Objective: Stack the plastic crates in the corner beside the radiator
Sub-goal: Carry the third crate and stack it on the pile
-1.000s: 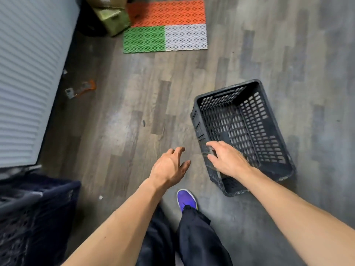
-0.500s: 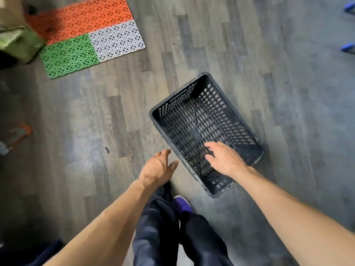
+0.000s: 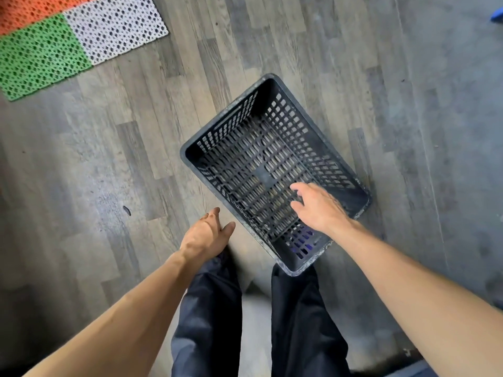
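Crate [image 3: 231, 126] is noted askew on floor [image 3: 109, 172] at the feet, ungripped: right hand [image 3: 319, 210] is spread open above its inside, left hand [image 3: 204, 235] open beside its long wall; if lifted by one rim only, tilt and slip are expected.

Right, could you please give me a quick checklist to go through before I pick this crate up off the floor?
1. Crate empty: ok. Nothing lies inside the crate.
2. Right hand gripping: not ok. The right hand hovers over the crate, fingers spread, holding nothing.
3. Left hand gripping: not ok. The left hand is open beside the crate's long wall, apart from it.
4. Feet free: cannot tell. A purple shoe shows through the mesh at the near corner.
5. Floor around the crate: ok. The mat lies well away from it.
6. Radiator corner in sight: not ok. It is out of view.
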### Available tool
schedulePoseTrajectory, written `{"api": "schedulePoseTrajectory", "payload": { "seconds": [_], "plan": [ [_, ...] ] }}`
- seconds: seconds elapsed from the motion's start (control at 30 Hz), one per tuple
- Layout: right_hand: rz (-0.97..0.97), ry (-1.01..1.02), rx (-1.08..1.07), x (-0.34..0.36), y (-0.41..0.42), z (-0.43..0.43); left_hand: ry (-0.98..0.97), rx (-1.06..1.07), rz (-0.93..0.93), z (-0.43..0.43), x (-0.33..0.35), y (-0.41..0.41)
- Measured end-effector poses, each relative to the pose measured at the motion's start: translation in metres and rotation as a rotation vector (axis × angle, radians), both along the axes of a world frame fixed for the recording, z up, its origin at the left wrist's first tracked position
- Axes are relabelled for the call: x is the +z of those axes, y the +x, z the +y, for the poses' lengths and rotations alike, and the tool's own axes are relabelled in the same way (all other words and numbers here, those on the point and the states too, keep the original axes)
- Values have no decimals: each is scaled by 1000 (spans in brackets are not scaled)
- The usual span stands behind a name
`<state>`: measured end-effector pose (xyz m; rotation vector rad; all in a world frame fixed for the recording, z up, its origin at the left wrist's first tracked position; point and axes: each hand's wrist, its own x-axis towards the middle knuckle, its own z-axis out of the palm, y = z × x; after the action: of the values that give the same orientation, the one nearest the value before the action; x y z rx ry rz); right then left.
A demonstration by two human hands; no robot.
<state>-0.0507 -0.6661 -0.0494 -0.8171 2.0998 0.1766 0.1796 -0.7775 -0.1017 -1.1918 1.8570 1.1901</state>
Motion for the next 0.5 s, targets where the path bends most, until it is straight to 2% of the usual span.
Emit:
{"api": "schedulePoseTrajectory", "payload": {
  "seconds": [0.27,0.4,0.5],
  "plan": [
    [31,-12,55,-52,-52,9,29,206,-136,22,-42,-41],
    [61,-18,139,-68,-89,9,20,391,-177,38,-54,-67],
    [103,-43,180,-78,-118,5,-62,571,-183,49,-64,-82]
  ]
}}
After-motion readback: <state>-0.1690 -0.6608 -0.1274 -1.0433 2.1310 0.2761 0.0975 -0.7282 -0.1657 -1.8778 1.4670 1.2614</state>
